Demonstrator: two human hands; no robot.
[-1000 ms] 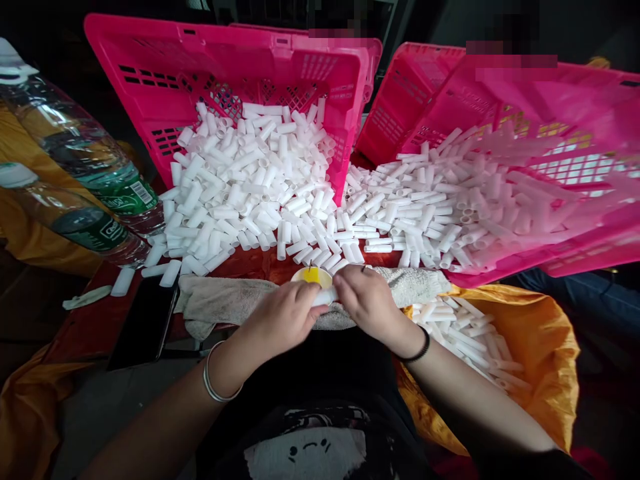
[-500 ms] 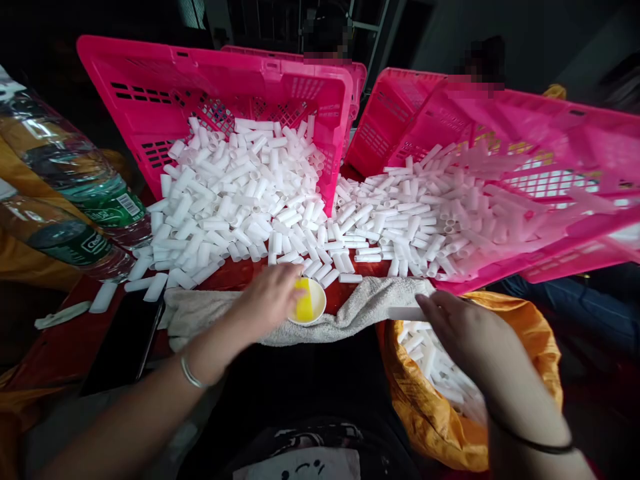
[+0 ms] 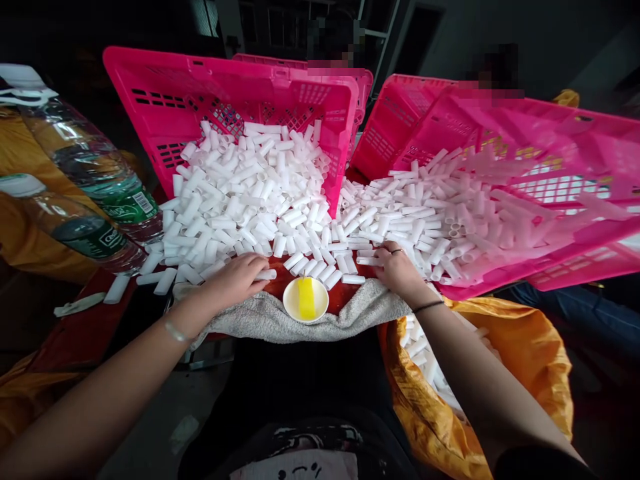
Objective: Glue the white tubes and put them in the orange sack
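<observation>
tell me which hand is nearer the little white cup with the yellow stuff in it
Left. The left hand lies just left of the white cup, fingers on a white tube. The right hand is farther off, up and right of the cup, at the edge of the right tube pile.

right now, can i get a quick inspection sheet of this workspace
surface: red table top with a grey towel along the near edge
job's things: short white plastic tubes spilling from two tipped pink plastic crates; small white cup of yellow paste on the towel
clutter: two clear plastic water bottles, orange bag holding more tubes
grips: left hand on a tube at the pile's edge; right hand touching the right pile
cables: nothing seen
surroundings: dark room, other people behind the crates
</observation>
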